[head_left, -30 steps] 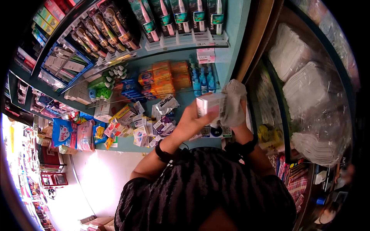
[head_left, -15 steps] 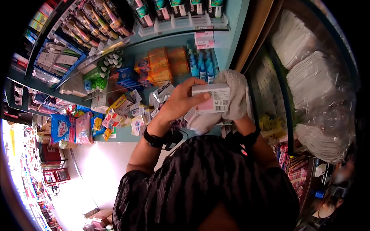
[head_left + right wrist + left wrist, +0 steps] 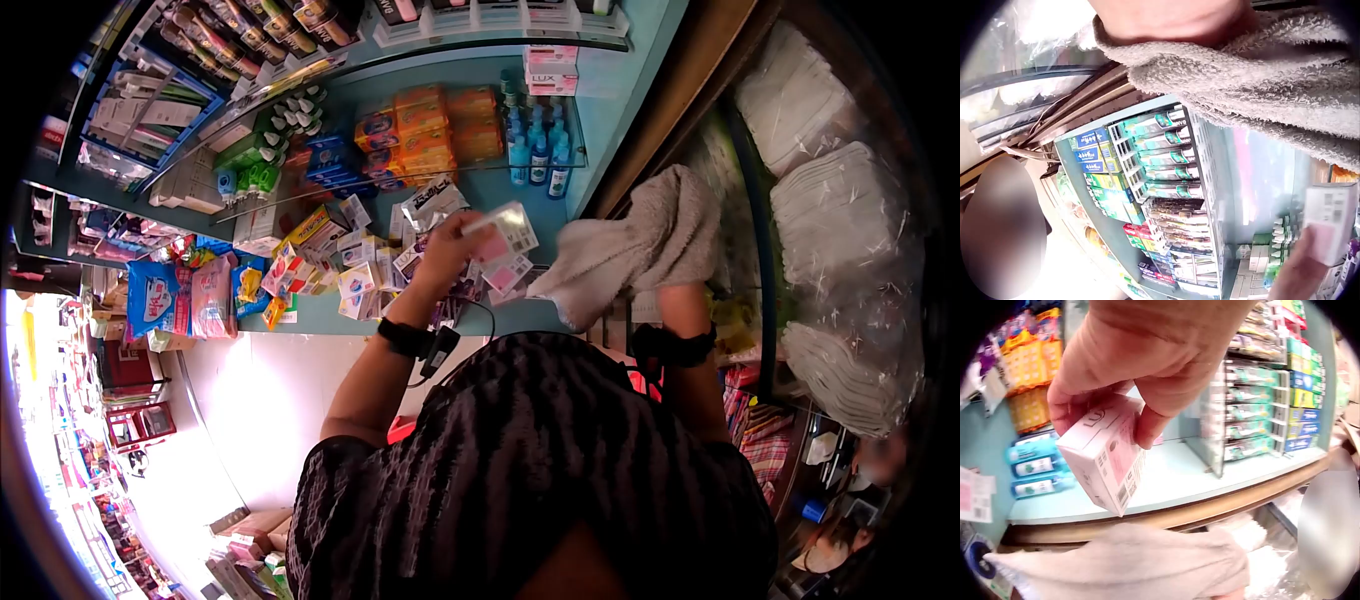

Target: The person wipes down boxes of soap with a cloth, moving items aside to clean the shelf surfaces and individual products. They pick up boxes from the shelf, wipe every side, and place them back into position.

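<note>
A moment ago the box and the cloth were pressed together in front of me; now they are apart. My left grip (image 3: 450, 250) has carried the box (image 3: 500, 232) to the left, toward the small packets (image 3: 350, 275) lying on the lower shelf (image 3: 1172, 481), and my right grip (image 3: 1172, 22) has moved off to the right with the cloth (image 3: 640, 245). So I judge that the wiping of this box is finished for now, because the cloth does not touch it anymore. My left grip is closed around the box, with the thumb on one broad face and the fingers on the other, and it holds the box in the air above the shelf, just in front of the blue bottles (image 3: 535, 150). My right grip is closed on the cloth, which hangs loosely over it and hides most of the fingers. The box itself is a small carton, white and pale pink, with a barcode and fine print on its narrow side and raised letters on the white face. It is tilted, one corner pointing down, and its edges look sharp and not crushed.
</note>
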{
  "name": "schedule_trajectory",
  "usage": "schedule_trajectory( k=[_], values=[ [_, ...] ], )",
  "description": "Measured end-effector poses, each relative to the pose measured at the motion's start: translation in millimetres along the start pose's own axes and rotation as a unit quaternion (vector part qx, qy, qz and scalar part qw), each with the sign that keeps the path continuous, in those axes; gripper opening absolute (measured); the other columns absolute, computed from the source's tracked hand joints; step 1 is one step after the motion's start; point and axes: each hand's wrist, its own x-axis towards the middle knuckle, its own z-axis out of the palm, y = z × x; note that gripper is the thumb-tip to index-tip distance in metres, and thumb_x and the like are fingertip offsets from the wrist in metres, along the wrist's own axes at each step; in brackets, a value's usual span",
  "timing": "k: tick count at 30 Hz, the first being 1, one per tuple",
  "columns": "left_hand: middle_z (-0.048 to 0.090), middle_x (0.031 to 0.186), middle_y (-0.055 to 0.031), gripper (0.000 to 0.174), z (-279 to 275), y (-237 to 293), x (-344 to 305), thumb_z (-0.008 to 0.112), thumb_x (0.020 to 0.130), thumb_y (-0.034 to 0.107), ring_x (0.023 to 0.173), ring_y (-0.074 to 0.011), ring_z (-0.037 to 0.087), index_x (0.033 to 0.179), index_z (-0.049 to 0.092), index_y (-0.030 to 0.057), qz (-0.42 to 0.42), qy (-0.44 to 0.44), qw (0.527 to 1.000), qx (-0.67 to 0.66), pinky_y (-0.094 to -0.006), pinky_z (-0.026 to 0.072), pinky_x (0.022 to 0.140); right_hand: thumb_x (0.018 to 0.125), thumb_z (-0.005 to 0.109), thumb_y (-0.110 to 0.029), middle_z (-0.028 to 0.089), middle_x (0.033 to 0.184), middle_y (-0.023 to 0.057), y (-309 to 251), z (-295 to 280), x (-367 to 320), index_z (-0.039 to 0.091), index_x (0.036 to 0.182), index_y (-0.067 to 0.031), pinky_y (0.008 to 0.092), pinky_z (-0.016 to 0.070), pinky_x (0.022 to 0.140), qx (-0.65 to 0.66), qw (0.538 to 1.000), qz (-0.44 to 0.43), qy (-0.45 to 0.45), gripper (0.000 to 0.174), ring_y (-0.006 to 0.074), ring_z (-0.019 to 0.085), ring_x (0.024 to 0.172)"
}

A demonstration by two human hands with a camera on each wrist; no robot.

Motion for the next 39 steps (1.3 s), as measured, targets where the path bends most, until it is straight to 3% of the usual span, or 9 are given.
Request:
schedule_trajectory(
  k=[4, 9, 13, 19, 22, 26, 28, 32, 39],
  values=[
    [0.062, 0.09, -0.0088, 0.04, -3, -93, 17, 0.069, 0.079, 0.019, 0.076, -0.0143, 0.059, 0.108, 0.056, -0.0052, -0.103, 0.039, 0.993, 0.036, -0.0255, 0.0474, 0.065, 0.091, 0.045, -0.029, 0.046, 0.125, 0.0088, 0, 1, -8, 0.042, 0.127, -0.0096, 0.0323, 0.0319, 0.1, 0.091, 0.995, 0.028, -0.032, 0.041, 0.0237, 0.043, 0.116],
    [0.064, 0.09, -0.0078, 0.039, 2, -151, 32, 0.066, 0.081, 0.026, 0.078, -0.0141, 0.059, 0.107, 0.058, -0.0022, -0.095, 0.059, 0.986, 0.126, -0.0282, 0.0481, 0.068, 0.093, 0.04, -0.025, 0.05, 0.116, 0.0097, 63, 45, -34, 0.047, 0.118, -0.0079, 0.0331, 0.0344, 0.096, 0.277, 0.958, 0.063, 0.046, 0.031, 0.0241, 0.047, 0.108],
    [0.066, 0.09, -0.0109, 0.041, 5, -144, 32, 0.063, 0.082, 0.032, 0.08, -0.0182, 0.062, 0.107, 0.06, 0.0003, -0.093, 0.058, 0.964, 0.241, -0.0319, 0.0486, 0.07, 0.09, 0.041, -0.026, 0.051, 0.112, 0.0107, 74, 44, -40, 0.048, 0.114, -0.0077, 0.034, 0.0349, 0.095, 0.216, 0.973, 0.082, -0.024, 0.031, 0.0251, 0.047, 0.104],
    [0.064, 0.092, -0.0199, 0.044, 0, -152, 32, 0.054, 0.08, 0.04, 0.085, -0.0347, 0.061, 0.105, 0.062, 0.0048, -0.061, 0.095, 0.93, 0.351, -0.0401, 0.0469, 0.077, 0.081, 0.048, -0.029, 0.051, 0.107, 0.0126, 77, 42, -52, 0.05, 0.109, -0.0074, 0.0356, 0.0365, 0.09, 0.15, 0.987, 0.061, 0.013, 0.036, 0.028, 0.048, 0.101],
    [0.063, 0.094, -0.0206, 0.042, -5, -141, 32, 0.056, 0.081, 0.038, 0.087, -0.0344, 0.061, 0.104, 0.062, 0.0037, -0.091, 0.035, 0.942, 0.321, -0.0388, 0.0471, 0.077, 0.076, 0.052, -0.031, 0.052, 0.105, 0.0135, 78, 44, -52, 0.05, 0.107, -0.0072, 0.0365, 0.0373, 0.088, 0.119, 0.991, 0.049, 0.031, 0.039, 0.0295, 0.049, 0.099],
    [0.064, 0.093, -0.0186, 0.038, -17, -151, 33, 0.06, 0.081, 0.031, 0.084, -0.0325, 0.062, 0.107, 0.06, 0.003, -0.001, 0.063, 0.939, 0.337, -0.0381, 0.0475, 0.074, 0.069, 0.057, -0.033, 0.052, 0.102, 0.0147, 83, 42, -49, 0.051, 0.103, -0.007, 0.0376, 0.0383, 0.085, 0.082, 0.995, 0.031, 0.043, 0.043, 0.0315, 0.05, 0.097],
    [0.065, 0.091, -0.0169, 0.037, -24, -136, 32, 0.062, 0.081, 0.027, 0.082, -0.0292, 0.063, 0.108, 0.059, 0.0015, 0.035, 0.089, 0.943, 0.318, -0.0366, 0.048, 0.072, 0.066, 0.059, -0.034, 0.052, 0.1, 0.0153, 84, 42, -47, 0.052, 0.102, -0.0069, 0.0382, 0.0389, 0.084, 0.06, 0.997, 0.02, 0.049, 0.045, 0.0325, 0.05, 0.096],
    [0.061, 0.078, -0.0067, 0.031, -38, -79, 37, 0.061, 0.083, 0.019, 0.065, -0.0115, 0.055, 0.105, 0.056, -0.0019, -0.005, 0.071, 0.994, 0.083, -0.0249, 0.0453, 0.059, 0.06, 0.064, -0.036, 0.053, 0.097, 0.0165, 87, 47, -42, 0.053, 0.098, -0.0067, 0.0393, 0.0399, 0.081, 0.007, 0.998, -0.009, 0.06, 0.049, 0.0345, 0.051, 0.093],
    [0.06, 0.085, -0.0056, 0.03, -34, 40, 89, 0.055, 0.088, 0.018, 0.076, -0.0112, 0.057, 0.111, 0.053, -0.0023, 0.095, 0.055, 0.988, 0.107, -0.0237, 0.0466, 0.065, 0.049, 0.073, -0.039, 0.054, 0.091, 0.0186, 79, 45, -23, 0.055, 0.092, -0.0063, 0.0412, 0.0417, 0.076, -0.16, 0.977, -0.115, 0.078, 0.058, 0.0379, 0.052, 0.089]
  ],
)
